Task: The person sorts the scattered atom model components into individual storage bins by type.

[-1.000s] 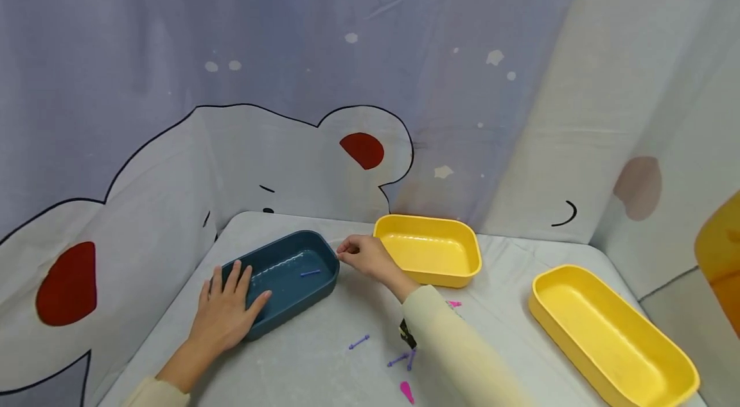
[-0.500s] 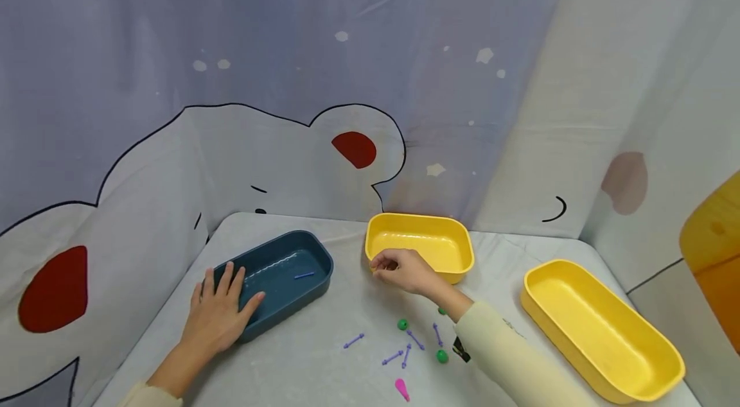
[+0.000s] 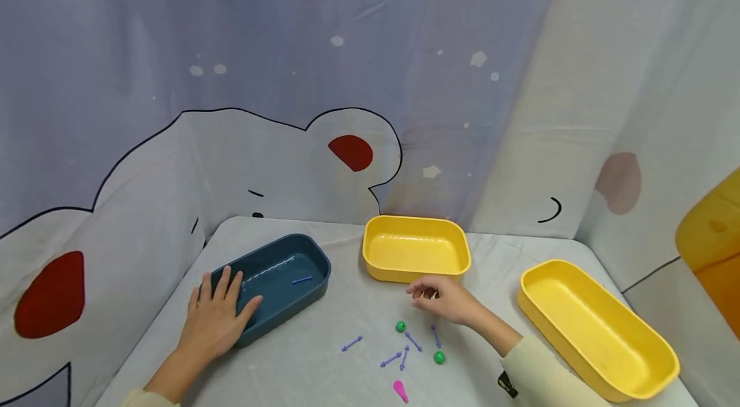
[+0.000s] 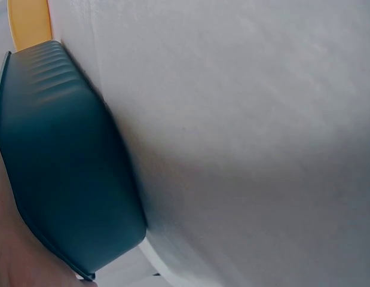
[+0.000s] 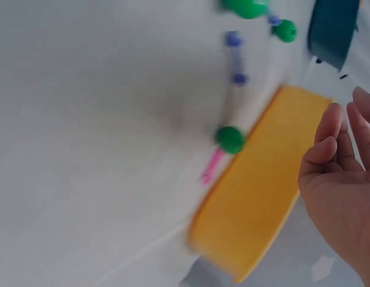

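Note:
My left hand [image 3: 211, 323] rests with spread, straight fingers over the near-left end of a dark teal tray [image 3: 289, 311]. One small purple double-ended stick [image 3: 302, 280] lies inside that tray. My right hand [image 3: 448, 299] hovers in front of the far yellow tray [image 3: 416, 273], fingers loosely bent, with nothing seen between them. Below it on the cloth lie several purple sticks [image 3: 390, 359], a green bead [image 3: 401, 327], another green bead [image 3: 439, 357] and a pink drop-shaped piece [image 3: 400, 391]. In the right wrist view, one more green bead [image 5: 231, 139] lies beside a pink piece [image 5: 213, 166].
A longer yellow tray [image 3: 598, 330] stands at the right of the white cloth-covered table [image 3: 289, 375]. A printed curtain [image 3: 277, 73] closes off the back and sides. An orange-yellow shape [image 3: 713, 227] shows at the right edge.
My right hand has moved right and nearer, from the teal tray's right end to before the far yellow tray. Loose pieces its arm covered now show. The left hand stays on the teal tray.

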### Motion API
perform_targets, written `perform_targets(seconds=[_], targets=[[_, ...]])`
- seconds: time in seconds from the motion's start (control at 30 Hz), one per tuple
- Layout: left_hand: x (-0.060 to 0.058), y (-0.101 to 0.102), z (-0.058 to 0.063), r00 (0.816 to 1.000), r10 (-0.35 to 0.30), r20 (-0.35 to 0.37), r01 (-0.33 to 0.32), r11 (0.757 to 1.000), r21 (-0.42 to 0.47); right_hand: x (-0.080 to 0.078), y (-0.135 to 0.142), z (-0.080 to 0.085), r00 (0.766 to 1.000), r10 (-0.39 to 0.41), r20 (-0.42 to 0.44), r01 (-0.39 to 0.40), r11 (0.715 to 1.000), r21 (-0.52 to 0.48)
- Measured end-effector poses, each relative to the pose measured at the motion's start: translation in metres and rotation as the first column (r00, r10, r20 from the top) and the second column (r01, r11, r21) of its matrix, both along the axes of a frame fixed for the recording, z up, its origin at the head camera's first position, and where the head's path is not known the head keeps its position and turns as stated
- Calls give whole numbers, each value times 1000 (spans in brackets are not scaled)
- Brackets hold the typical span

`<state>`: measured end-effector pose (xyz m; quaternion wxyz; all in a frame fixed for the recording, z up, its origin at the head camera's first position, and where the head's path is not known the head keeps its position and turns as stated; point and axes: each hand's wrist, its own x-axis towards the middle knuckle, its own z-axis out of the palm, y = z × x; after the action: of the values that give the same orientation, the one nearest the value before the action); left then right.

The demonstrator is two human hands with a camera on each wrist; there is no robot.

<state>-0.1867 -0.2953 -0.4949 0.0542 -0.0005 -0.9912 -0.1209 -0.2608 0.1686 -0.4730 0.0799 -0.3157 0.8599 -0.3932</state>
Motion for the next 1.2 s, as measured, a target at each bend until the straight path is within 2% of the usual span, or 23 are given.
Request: perform_targets(seconds=[0.23,0.43,0.67,0.9,1.2], targets=[[-1,-1,-1,1000,-2,1,2,1000,-2,11,30,-14,999,-16,41,15,1000,24],[0,-1,-2,1000,0,0,0,1000,-5,17,42,-23,998,-9,67,6,999,37],[-1,-1,-3,1000,-3,-2,3,1000,-5,23,50,-34,999,4,51,-7,997,75],[-2,-1,-5,1000,-5,-8,5,1000,-12,21,52,-42,997,11,71,-19,994,105],[-1,0,-5,1000,-5,-7,5,1000,2,20,48,-42,998,38,53,-45,989,139]])
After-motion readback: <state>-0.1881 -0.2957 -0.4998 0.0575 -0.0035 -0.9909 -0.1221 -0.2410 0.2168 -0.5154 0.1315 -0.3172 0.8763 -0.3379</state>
